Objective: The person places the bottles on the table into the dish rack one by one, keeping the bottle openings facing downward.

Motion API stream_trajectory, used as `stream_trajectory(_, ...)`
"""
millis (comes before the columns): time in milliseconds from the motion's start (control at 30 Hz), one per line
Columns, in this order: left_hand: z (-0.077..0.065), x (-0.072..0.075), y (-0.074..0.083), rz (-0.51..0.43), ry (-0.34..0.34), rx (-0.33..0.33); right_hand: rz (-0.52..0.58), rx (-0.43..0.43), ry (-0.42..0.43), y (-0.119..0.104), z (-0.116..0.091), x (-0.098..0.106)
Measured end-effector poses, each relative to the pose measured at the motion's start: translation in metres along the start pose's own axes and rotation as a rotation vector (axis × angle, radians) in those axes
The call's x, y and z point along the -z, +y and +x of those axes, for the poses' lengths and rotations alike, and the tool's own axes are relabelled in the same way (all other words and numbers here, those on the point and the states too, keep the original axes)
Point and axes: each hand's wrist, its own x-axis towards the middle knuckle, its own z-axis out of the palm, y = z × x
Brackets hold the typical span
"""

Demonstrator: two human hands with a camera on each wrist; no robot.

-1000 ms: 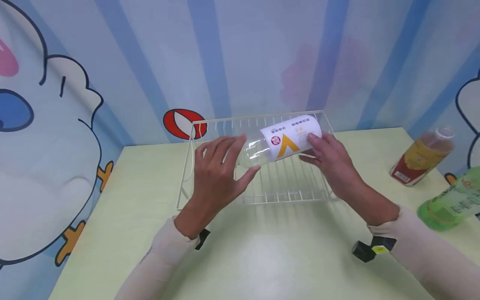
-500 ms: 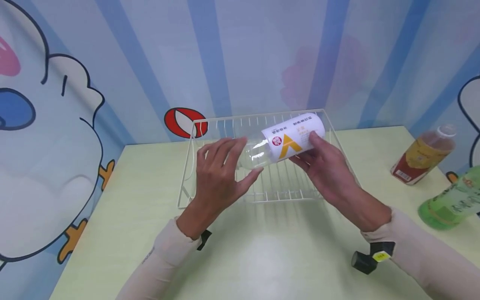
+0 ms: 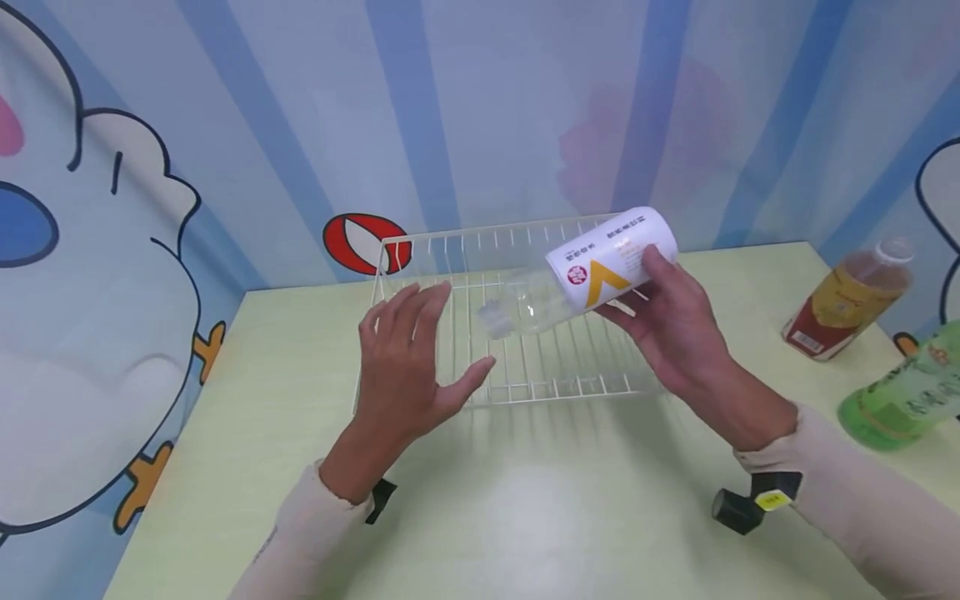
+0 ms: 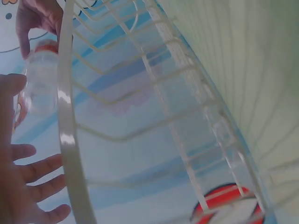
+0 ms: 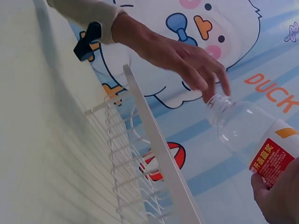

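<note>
My right hand (image 3: 671, 325) grips a clear plastic bottle (image 3: 611, 258) around its white label, which carries an orange V and a red round mark. Tilted, the bottle points its neck down to the left above a white wire rack (image 3: 540, 393). The right wrist view shows the bare threaded neck (image 5: 219, 103) and a red label panel (image 5: 271, 161). My left hand (image 3: 405, 358) is to the left of the neck, apart from it in the head view, fingers spread and holding nothing. In the left wrist view its fingers overlap the rack's near rail (image 4: 70, 140).
On the right of the pale yellow table (image 3: 540, 500) stand a bottle of brown drink (image 3: 847, 300) and a green bottle (image 3: 907, 396). Behind the rack rises a blue striped wall (image 3: 510, 108) with cartoon figures.
My left hand has drawn away to the left from the bottle's neck, uncovering it. My right hand has carried the bottle slightly right and up, tilting it more.
</note>
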Motion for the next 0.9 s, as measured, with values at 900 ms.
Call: stream_trajectory(900,-0.067,0.026,-0.062,0.086,-0.413,0.332,0.052,0.102,0.033,-0.024,0.018,0.018)
